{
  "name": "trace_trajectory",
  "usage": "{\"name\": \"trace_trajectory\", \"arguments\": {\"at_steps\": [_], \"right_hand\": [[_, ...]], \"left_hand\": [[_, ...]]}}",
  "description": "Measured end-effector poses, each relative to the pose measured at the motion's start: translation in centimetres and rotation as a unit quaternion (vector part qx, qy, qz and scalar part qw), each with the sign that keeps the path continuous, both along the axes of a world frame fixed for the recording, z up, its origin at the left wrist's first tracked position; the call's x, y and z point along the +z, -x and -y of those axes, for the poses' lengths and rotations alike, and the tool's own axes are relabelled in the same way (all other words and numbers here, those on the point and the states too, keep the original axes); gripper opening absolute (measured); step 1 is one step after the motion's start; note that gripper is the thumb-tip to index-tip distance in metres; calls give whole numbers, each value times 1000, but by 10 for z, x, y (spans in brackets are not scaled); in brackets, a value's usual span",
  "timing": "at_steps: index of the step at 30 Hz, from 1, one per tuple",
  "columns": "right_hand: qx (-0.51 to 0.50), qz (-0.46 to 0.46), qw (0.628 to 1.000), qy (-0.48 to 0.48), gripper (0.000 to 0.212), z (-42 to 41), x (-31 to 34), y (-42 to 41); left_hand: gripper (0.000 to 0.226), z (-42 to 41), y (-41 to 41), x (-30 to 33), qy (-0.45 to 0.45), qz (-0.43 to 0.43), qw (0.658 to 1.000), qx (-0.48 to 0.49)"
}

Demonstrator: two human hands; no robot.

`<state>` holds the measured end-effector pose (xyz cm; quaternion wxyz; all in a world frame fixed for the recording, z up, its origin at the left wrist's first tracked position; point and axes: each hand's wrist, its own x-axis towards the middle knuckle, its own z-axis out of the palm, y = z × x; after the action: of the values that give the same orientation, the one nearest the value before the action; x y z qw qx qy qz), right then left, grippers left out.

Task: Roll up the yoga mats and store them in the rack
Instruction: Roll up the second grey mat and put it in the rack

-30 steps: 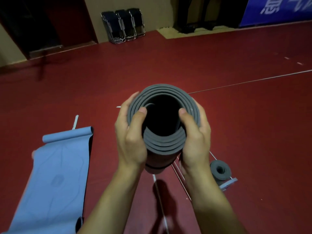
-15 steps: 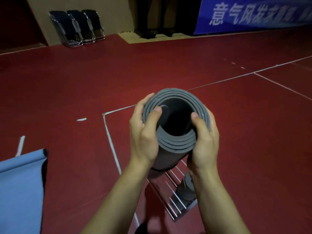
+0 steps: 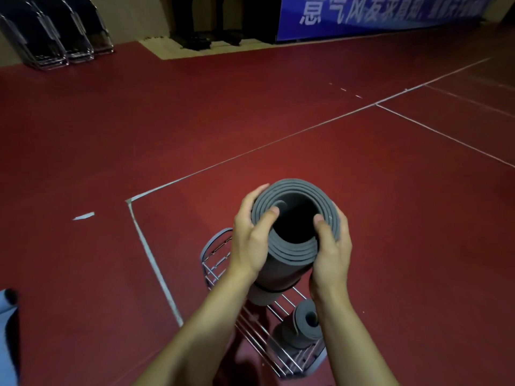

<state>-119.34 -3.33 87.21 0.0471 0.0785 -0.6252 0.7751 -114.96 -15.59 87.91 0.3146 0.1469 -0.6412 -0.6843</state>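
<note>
I hold a rolled grey yoga mat (image 3: 281, 263) upright, its open spiral end facing me. My left hand (image 3: 249, 240) grips its left side with the thumb hooked over the rim. My right hand (image 3: 331, 252) grips the right side the same way. Directly below the mat stands a wire rack (image 3: 220, 263) with a grey rim on the red floor. A second rolled grey mat (image 3: 302, 327) stands in the rack's near end. The lower end of the held mat hangs just above the rack's bars.
A light blue mat (image 3: 7, 338) lies at the left edge, mostly out of frame. White court lines (image 3: 150, 260) cross the red floor. Folded chairs (image 3: 55, 32) lean against the far wall beside a blue banner (image 3: 376, 15).
The view has swung right and down, so the blue mat has slid almost out of frame. The rack with the second roll has come fully into view under the mat held in both hands.
</note>
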Motion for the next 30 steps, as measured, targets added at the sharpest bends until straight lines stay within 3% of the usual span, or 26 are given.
{"name": "trace_trajectory", "arguments": {"at_steps": [5,11,14,19,23,30], "right_hand": [[19,40,998,-50,46,-3,-44,35],[95,120,976,-154,39,-11,-109,85],[156,160,949,-220,46,-19,-148,111],[225,196,904,-306,29,-35,-221,133],[246,199,860,-399,32,-44,-288,158],[325,268,781,-461,47,-31,-358,184]], "left_hand": [[54,7,35,-50,19,74,997,-23],[46,12,73,-111,21,196,977,-76],[43,7,88,-145,-28,268,959,-84],[43,-15,101,-227,-117,326,937,-46],[43,-31,108,-327,-89,355,931,1],[53,-43,115,-443,-112,388,913,58]]}}
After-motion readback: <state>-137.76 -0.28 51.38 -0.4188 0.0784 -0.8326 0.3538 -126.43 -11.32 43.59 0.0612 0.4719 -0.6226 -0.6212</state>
